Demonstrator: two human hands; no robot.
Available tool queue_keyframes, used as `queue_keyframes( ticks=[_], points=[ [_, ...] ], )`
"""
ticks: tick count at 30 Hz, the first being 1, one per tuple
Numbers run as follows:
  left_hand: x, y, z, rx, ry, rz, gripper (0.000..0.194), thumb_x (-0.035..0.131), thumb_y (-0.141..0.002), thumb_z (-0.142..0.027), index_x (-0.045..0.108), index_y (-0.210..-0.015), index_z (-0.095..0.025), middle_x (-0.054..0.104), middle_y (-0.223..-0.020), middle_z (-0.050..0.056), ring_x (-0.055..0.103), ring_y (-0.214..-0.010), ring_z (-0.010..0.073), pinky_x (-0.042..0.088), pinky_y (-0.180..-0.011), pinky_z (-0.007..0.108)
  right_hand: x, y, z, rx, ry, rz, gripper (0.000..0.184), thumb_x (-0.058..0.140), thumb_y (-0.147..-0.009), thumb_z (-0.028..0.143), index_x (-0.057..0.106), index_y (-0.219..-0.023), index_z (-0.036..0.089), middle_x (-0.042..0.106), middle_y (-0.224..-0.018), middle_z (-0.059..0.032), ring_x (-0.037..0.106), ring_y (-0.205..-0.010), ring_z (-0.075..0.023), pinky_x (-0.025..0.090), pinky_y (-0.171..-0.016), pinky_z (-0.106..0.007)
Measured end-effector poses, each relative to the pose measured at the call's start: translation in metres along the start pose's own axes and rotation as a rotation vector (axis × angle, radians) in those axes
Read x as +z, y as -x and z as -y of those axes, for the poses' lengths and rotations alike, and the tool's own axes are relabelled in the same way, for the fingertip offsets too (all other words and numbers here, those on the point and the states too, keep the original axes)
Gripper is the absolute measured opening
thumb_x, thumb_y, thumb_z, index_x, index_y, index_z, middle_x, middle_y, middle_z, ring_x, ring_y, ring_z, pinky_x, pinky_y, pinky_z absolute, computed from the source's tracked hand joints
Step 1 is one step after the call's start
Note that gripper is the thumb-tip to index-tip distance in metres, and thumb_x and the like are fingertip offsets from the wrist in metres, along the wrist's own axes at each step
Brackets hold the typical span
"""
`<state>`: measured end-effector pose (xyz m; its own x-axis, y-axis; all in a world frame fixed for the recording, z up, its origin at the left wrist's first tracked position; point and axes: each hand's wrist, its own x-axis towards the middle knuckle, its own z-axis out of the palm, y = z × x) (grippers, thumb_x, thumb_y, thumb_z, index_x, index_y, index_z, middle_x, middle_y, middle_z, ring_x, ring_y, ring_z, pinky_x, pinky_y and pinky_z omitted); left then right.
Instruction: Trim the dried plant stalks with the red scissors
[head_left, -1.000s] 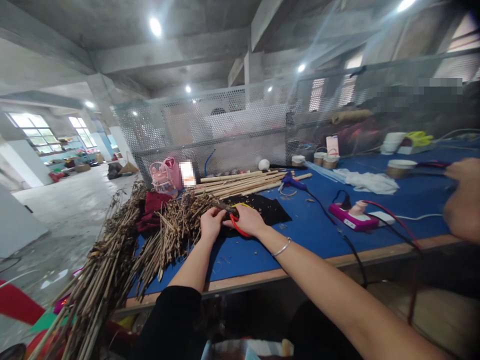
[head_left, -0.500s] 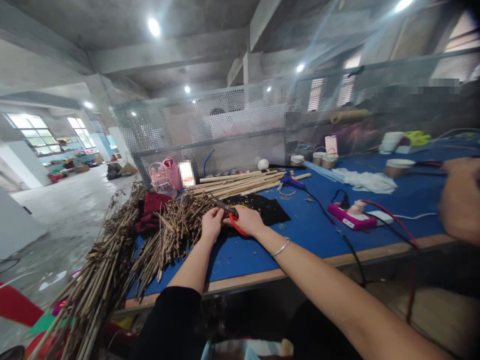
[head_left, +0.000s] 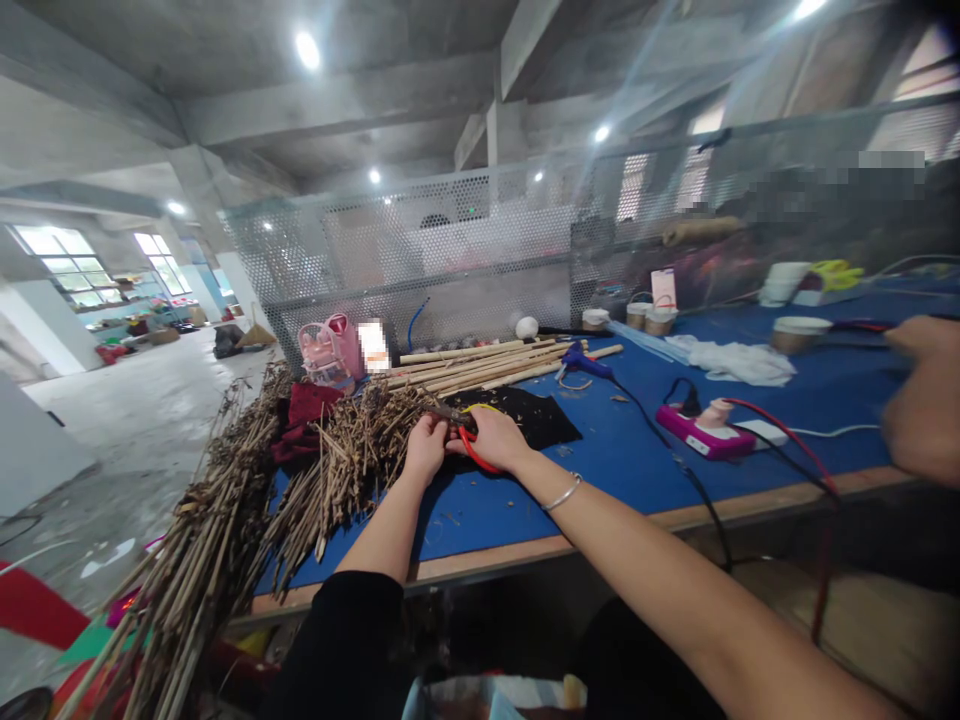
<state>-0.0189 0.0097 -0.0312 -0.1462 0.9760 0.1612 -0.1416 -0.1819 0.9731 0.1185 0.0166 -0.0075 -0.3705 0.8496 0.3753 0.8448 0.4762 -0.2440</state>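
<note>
My right hand [head_left: 495, 440] is closed around pruning shears [head_left: 480, 455] with red and yellow handles, the blades pointing left. Close by the blades, my left hand [head_left: 426, 447] is closed in a pinch; whatever its fingers hold is too small to make out. Under and beyond the hands lies a black cloth [head_left: 536, 418] scattered with small plant bits. A heap of cut dried stems [head_left: 352, 455] spreads just left of my left hand. Farther left, a bundle of long dried stalks [head_left: 202, 530] hangs over the table's edge.
Pale sticks [head_left: 480, 368] lie behind the cloth. A blue glue gun [head_left: 581, 362] and a purple power strip [head_left: 705, 435] with cords are to the right. A pink bag [head_left: 326, 350] stands at the back. Another person's hand [head_left: 926, 400] shows at the right edge.
My left hand has shifted slightly right, closer to the shears. The blades sit a little lower and show less of their length. The shears stay in my right hand.
</note>
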Motion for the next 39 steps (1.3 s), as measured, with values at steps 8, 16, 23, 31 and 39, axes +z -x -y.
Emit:
queue_keyframes(
  ticks=[8, 16, 23, 31, 39],
  points=[
    [-0.0007, -0.0022, 0.0006, 0.045, -0.016, -0.017, 0.012, 0.054, -0.073, -0.021, 0.054, -0.083, -0.014, 0.058, -0.067, 0.001, 0.053, -0.056, 0.0087, 0.043, -0.052, 0.019, 0.0036, -0.0011, -0.0004, -0.004, -0.018, -0.025, 0.054, 0.054, -0.066, 0.063, 0.051, -0.092, 0.016, 0.058, -0.096, -0.0099, 0.054, -0.092, -0.0222, 0.039, -0.076, -0.030],
    [-0.0004, 0.0007, -0.0020, 0.038, -0.029, 0.015, 0.013, 0.053, -0.074, -0.025, 0.053, -0.082, -0.015, 0.056, -0.063, -0.001, 0.049, -0.050, 0.0083, 0.041, -0.046, 0.019, 0.0035, 0.0002, -0.0017, 0.022, -0.034, -0.005, 0.057, 0.047, -0.068, 0.068, 0.051, -0.094, 0.017, 0.062, -0.090, -0.0085, 0.058, -0.086, -0.0220, 0.041, -0.070, -0.029],
    [-0.0006, 0.0010, -0.0025, 0.031, 0.000, 0.013, 0.016, 0.054, -0.074, -0.031, 0.051, -0.080, -0.016, 0.053, -0.061, -0.003, 0.045, -0.044, 0.0057, 0.041, -0.044, 0.019, 0.0009, -0.0005, 0.0010, 0.112, -0.007, 0.078, 0.059, 0.040, -0.068, 0.073, 0.053, -0.090, 0.020, 0.065, -0.086, -0.0079, 0.061, -0.080, -0.0224, 0.041, -0.065, -0.028],
    [-0.0012, 0.0006, -0.0036, -0.012, -0.034, -0.058, 0.018, 0.057, -0.073, -0.030, 0.053, -0.081, -0.015, 0.054, -0.063, -0.001, 0.050, -0.048, 0.0066, 0.043, -0.045, 0.018, -0.0027, -0.0023, 0.0008, 0.115, 0.046, 0.113, 0.055, 0.033, -0.077, 0.066, 0.056, -0.087, 0.019, 0.066, -0.086, -0.0103, 0.062, -0.079, -0.0227, 0.042, -0.064, -0.028],
    [-0.0026, 0.0001, -0.0057, 0.021, -0.055, -0.130, 0.019, 0.059, -0.070, -0.030, 0.054, -0.080, -0.014, 0.058, -0.065, 0.001, 0.051, -0.053, 0.0082, 0.042, -0.046, 0.018, -0.0031, 0.0004, 0.0038, 0.109, 0.025, 0.085, 0.062, 0.044, -0.067, 0.071, 0.053, -0.098, 0.018, 0.064, -0.092, -0.0101, 0.060, -0.087, -0.0228, 0.042, -0.072, -0.029]
  ],
)
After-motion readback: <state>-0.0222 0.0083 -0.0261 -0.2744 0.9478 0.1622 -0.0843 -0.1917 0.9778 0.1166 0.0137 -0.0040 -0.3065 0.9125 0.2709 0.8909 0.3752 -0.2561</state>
